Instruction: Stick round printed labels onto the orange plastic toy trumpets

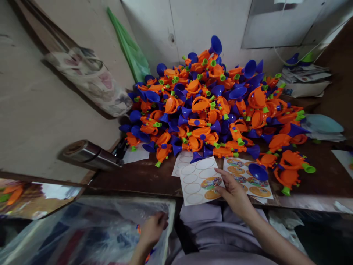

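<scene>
My right hand (pixel 233 189) is at the table's front edge, with thumb and fingers at the right side of a sticker sheet (pixel 190 179). Most ovals on that sheet are blank; two printed stickers show beside my fingertips. Under and right of my wrist lies another sheet (pixel 257 191) with several printed oval stickers. My left hand (pixel 154 228) is low at the left, over a plastic-lined box (pixel 170 221), its fingers curled and blurred. Something orange and blue shows beside and below it, partly hidden. A large heap of orange and blue toy trumpets (pixel 200 105) with green mouthpieces covers the table behind the sheets.
On the left, a steel flask (pixel 89 156) lies against the wall. A floral bag (pixel 91 81) and a green plastic bag (pixel 129 51) hang above. Stacked papers (pixel 306 79) and a pale blue dish (pixel 324 124) are at the right. The table's front edge runs before my lap.
</scene>
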`<state>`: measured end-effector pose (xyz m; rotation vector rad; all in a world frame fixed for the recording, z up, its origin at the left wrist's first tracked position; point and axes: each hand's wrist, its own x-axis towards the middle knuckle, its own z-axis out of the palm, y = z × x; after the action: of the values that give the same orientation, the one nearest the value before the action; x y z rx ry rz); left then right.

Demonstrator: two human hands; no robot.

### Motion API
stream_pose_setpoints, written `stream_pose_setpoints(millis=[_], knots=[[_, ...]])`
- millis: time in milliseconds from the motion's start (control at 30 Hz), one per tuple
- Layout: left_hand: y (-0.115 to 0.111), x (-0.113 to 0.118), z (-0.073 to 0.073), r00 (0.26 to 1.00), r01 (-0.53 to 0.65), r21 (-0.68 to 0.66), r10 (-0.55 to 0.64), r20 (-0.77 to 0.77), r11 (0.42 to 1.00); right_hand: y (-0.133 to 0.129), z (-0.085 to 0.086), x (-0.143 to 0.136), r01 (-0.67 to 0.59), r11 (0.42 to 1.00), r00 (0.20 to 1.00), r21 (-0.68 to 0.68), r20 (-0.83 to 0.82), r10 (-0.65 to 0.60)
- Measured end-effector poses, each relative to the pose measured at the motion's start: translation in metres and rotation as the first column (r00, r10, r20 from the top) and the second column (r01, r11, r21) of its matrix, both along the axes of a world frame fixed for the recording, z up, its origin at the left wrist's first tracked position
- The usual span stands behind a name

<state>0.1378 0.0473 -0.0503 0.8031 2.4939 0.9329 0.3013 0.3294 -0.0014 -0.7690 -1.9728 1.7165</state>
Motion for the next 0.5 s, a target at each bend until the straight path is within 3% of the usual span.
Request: stream_pose_setpoints(millis=[67,133,200,267,367,500], knots=[[0.014,-0.008,0.037,0.997,-0.031,0.077,0.036,-0.063,0.997,-0.003,0.013,0.002,-0.044,0.998,0.999,0.039,0.000,0.044],[0.040,-0.009,0.080,0.943,-0.042,0.293,0.135,-0.304,0.955,-0.007,0.027,0.002,-0.116,0.990,0.993,0.077,0.004,0.116],[0.074,-0.006,0.117,0.902,0.097,0.348,0.065,-0.426,0.932,-0.011,0.040,0.002,-0.194,0.973,0.979,0.124,-0.034,0.200],[0.104,0.000,0.141,0.934,0.217,0.328,-0.098,-0.343,0.919,-0.014,0.050,0.002,-0.199,0.943,0.968,0.265,-0.099,0.232],[0.132,0.008,0.156,0.958,0.285,0.355,-0.264,-0.108,0.890,-0.011,0.061,0.005,-0.088,0.854,0.957,0.512,-0.194,0.215],[0.142,0.012,0.157,0.966,0.246,0.421,-0.256,-0.032,0.873,-0.005,0.067,0.009,0.008,0.748,0.929,0.664,-0.282,0.240]])
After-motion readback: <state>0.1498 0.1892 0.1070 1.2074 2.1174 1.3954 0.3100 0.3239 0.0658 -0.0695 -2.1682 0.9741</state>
